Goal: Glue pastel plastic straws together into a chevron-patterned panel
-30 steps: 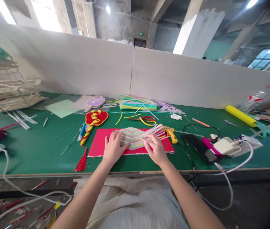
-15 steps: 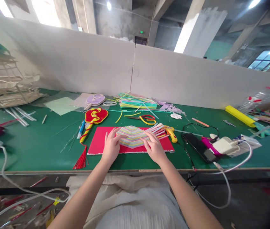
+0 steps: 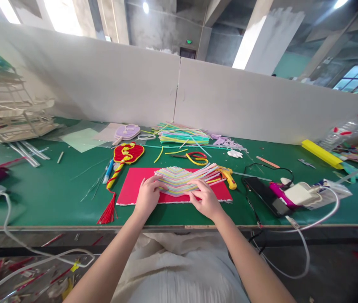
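Note:
A panel of pastel pipe cleaners (image 3: 174,182), set in V-shaped stripes, lies on a red board (image 3: 128,189). Loose stem ends fan out from its right side. My left hand (image 3: 148,194) holds the panel's left edge, fingers bent over it and thumb hidden in part. At the lower right edge, my right hand (image 3: 204,198) has its fingers and thumb drawn together on the panel. A yellow-handled tool (image 3: 228,176), perhaps a glue gun, lies against the loose ends. Behind the board rest scissors (image 3: 197,158) with red and yellow handles.
On the left lies a red and yellow fan (image 3: 128,152) with a tassel (image 3: 108,212). A pipe cleaner bundle (image 3: 182,134) sits at the back near a partition (image 3: 118,80). A phone (image 3: 263,195), a white charger (image 3: 302,193) and cables lie right. A bottle (image 3: 346,130) stands far right.
My right hand's fingers have drawn closer together and slid down toward the panel's lower edge. My left fingers have bent in more closely at the left edge. The panel stays in place.

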`<state>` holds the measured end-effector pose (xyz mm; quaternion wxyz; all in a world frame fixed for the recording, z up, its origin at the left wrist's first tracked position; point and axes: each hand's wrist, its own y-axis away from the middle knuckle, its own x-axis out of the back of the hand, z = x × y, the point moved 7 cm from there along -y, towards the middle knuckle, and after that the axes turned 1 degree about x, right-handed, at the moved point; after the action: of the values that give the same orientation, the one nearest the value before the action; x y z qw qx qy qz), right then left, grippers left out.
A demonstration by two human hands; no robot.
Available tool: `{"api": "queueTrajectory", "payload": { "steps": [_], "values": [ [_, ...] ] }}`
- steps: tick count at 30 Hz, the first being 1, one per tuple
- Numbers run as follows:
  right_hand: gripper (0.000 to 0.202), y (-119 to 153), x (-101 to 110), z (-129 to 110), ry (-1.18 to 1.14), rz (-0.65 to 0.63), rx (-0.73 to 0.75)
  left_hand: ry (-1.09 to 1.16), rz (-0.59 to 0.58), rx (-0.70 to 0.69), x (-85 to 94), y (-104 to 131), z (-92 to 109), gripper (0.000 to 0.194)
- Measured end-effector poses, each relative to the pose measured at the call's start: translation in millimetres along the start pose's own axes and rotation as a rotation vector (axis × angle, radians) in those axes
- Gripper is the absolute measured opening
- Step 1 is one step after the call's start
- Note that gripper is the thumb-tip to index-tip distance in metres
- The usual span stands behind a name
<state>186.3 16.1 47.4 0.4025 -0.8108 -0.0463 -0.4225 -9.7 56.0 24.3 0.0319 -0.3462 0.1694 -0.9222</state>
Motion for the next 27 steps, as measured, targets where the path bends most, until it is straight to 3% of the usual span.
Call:
{"api": "queueTrajectory", "payload": {
  "steps": [6, 11, 18, 22, 27],
  "values": [
    [0.029, -0.3, -1.1, 1.2, -0.015, -0.001, -0.008, -0.079, 0.25, 0.165, 15.6, 4.1, -8.3, 0.036],
    [0.029, -0.5, -2.7, 2.4, -0.006, -0.015, -0.026, -0.123, 0.141, 0.231, 5.0, -6.4, -23.7, 0.037],
    [0.03, 1.3, -5.9, 3.7, 0.006, -0.018, -0.009, -0.046, 0.038, 0.266, 12.7, -55.5, -52.0, 0.019],
    [0.03, 1.3, -6.1, 3.6, 0.011, -0.025, -0.014, 0.026, 0.005, 0.263, 12.7, -64.6, -47.7, 0.022],
    [0.03, 0.9, -5.6, 2.9, 0.004, -0.031, -0.013, 0.037, 0.089, 0.266, 15.1, -53.3, -38.3, 0.028]
  ]
}}
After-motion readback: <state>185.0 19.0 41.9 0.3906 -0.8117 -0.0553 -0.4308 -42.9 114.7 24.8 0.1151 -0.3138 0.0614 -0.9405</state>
